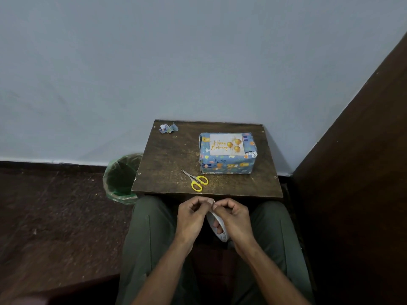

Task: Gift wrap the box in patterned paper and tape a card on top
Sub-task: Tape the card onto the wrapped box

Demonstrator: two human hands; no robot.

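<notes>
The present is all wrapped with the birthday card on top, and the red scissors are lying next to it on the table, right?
Nearly. The head view shows the scissors have yellow handles, not red. The rest holds: the wrapped present carries the birthday card on top, with the scissors beside it on the table.

Small wooden table (167,155): wrapped box (226,165) in blue patterned paper, "Happy Birthday" card (226,144) on top; yellow-handled scissors (196,181) near front edge; paper scrap (168,128) at far left corner. Green-lined bin (120,179) beside table. Left hand (193,216) and right hand (233,219), fingertips together, hold tape roll (221,235) over lap.
</notes>
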